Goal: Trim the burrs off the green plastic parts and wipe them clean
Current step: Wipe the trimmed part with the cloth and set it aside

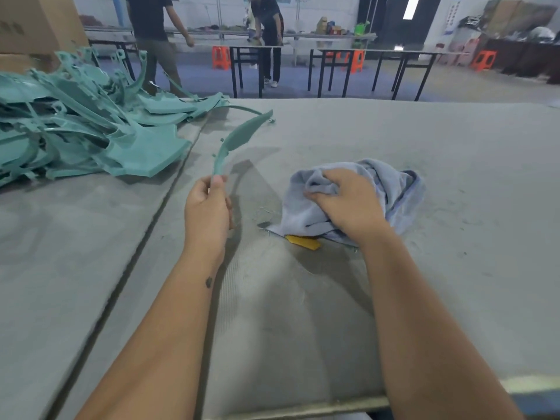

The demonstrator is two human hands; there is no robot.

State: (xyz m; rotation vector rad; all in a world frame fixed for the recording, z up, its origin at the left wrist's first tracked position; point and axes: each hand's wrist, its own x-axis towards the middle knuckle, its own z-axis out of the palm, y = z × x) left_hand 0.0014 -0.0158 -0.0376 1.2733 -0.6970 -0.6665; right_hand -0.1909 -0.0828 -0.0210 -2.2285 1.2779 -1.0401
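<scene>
My left hand (207,207) pinches the lower end of a long curved green plastic part (239,137) and holds it up above the grey table (394,140), its far tip pointing up and right. To the right, my right hand (345,201) grips a crumpled pale blue cloth (397,183) that lies on the table. A yellow tool (304,241), probably a cutter, pokes out from under the cloth's near edge; most of it is hidden.
A big pile of green plastic parts (75,128) covers the table's left back area, with cardboard boxes (33,22) behind it. A seam (157,213) runs between two table tops. Two people (151,31) stand beyond, near black-legged tables and orange stools (220,57).
</scene>
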